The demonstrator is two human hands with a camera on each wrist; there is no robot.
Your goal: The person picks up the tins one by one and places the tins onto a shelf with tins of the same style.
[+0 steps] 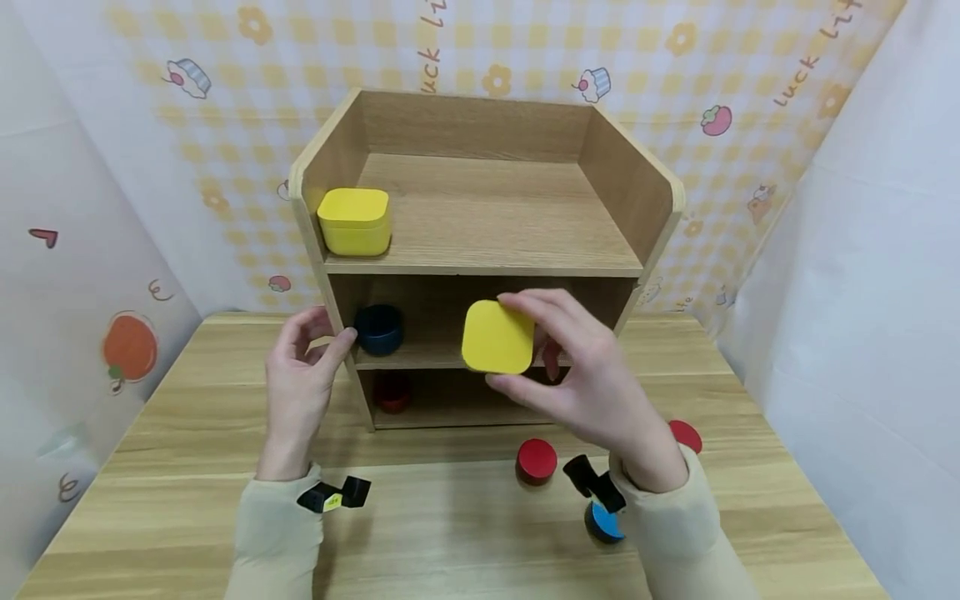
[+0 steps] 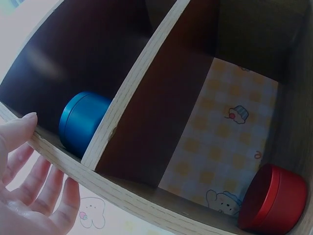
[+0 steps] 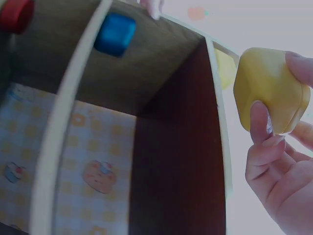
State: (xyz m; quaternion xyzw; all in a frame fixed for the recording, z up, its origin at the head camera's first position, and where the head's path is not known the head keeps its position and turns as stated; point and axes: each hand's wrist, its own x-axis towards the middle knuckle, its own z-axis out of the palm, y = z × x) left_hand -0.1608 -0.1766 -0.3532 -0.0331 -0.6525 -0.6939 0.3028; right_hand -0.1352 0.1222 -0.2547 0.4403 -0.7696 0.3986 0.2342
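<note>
My right hand [image 1: 581, 362] holds a yellow square tin [image 1: 497, 337] with rounded corners in front of the middle shelf; thumb and fingers grip its sides in the right wrist view. At the left, my left hand [image 1: 303, 371] pinches the side panel's front edge on the wooden shelf unit [image 1: 487, 271]. Just inside that edge, a blue round tin [image 1: 379, 329] stands on the middle shelf. A red round tin [image 2: 274, 200] sits on the bottom shelf at the left. Up on the top shelf, in the left corner, is another yellow tin [image 1: 355, 222].
In front of the unit, a red round tin [image 1: 536, 461] stands on the wooden table [image 1: 420, 525]. A blue-topped tin [image 1: 604, 522] and another red tin [image 1: 686, 435] are partly hidden by the right arm. A patterned cloth [image 1: 487, 50] hangs behind.
</note>
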